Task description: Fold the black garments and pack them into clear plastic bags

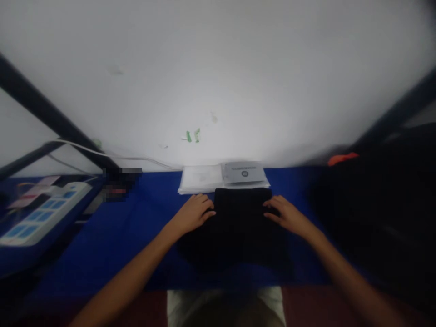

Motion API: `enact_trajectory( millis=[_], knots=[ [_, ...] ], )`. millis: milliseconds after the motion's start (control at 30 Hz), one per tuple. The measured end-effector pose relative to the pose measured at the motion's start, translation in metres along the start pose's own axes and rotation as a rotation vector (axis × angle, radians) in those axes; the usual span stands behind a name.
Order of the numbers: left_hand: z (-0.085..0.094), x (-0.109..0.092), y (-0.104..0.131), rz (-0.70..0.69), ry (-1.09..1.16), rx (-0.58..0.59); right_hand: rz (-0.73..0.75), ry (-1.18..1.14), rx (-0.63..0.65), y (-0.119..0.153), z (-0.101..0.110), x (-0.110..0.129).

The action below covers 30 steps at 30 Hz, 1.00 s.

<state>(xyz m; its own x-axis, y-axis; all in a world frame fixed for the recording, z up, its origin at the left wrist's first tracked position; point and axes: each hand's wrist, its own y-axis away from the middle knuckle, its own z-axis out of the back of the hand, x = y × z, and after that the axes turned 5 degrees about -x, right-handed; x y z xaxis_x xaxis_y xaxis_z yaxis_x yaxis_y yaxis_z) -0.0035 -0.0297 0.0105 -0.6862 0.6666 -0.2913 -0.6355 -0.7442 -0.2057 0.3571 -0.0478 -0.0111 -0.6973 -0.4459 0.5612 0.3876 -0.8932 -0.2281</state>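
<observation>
A black cloth garment (pixel 242 222) lies spread on the blue tabletop, its straight upper edge toward the wall and its lower part wider. It is too dark to tell the exact kind. At its upper left edge rests my left hand (pixel 195 212), fingers bent, thumb apart from them. My right hand (pixel 284 214) touches the opposite side, with its fingertips and thumb separated on the cloth. Just beyond the garment, clear plastic packets (pixel 200 178) lie against the wall, one showing a grey printed label (pixel 244 173).
On the left lies a white power strip (pixel 44 213) with blue sockets. A white cable (pixel 136 158) runs along the wall. A large dark mass (pixel 381 218) fills the right side, with an orange item (pixel 343 159) on its edge. Dark frame bars (pixel 51 109) slant at both sides.
</observation>
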Motion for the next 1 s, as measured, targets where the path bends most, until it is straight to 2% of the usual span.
enact_trajectory(
  millis=[100,167,267,367,433,500,567,633,733,800,900,1000],
  knots=[
    [0.021,-0.013,0.003,-0.018,0.110,-0.050,-0.003,-0.140,0.008,0.004,0.011,0.005],
    [0.036,-0.026,0.009,-0.017,0.199,-0.012,-0.035,-0.241,0.070,0.012,0.024,0.011],
    [0.051,-0.041,0.024,-0.007,0.318,0.168,-0.087,-0.364,0.280,0.025,0.043,0.021],
    [0.051,-0.046,0.032,0.078,0.512,0.424,-0.189,-0.532,0.460,0.030,0.046,0.028],
    [0.047,-0.043,0.028,0.164,0.625,0.558,-0.306,-0.652,0.490,0.022,0.036,0.032],
    [0.041,-0.039,0.016,0.214,0.677,0.595,-0.421,-0.769,0.430,0.007,0.020,0.036],
    [0.033,-0.034,-0.001,0.205,0.710,0.555,-0.511,-0.925,0.312,-0.013,0.003,0.038],
    [0.024,-0.028,-0.018,0.153,0.722,0.467,-0.572,-1.130,0.239,-0.035,-0.013,0.038],
    [0.004,-0.022,-0.034,0.114,0.711,0.325,-0.699,-1.326,0.220,-0.062,-0.032,0.033],
    [-0.012,-0.017,-0.036,0.134,0.729,0.276,-0.764,-1.405,0.190,-0.074,-0.041,0.027],
    [-0.031,-0.012,-0.033,0.192,0.824,0.206,-0.799,-1.485,0.064,-0.082,-0.053,0.017],
    [-0.041,-0.010,-0.030,0.292,0.947,0.147,-0.810,-1.518,-0.052,-0.084,-0.061,0.009]
  ],
)
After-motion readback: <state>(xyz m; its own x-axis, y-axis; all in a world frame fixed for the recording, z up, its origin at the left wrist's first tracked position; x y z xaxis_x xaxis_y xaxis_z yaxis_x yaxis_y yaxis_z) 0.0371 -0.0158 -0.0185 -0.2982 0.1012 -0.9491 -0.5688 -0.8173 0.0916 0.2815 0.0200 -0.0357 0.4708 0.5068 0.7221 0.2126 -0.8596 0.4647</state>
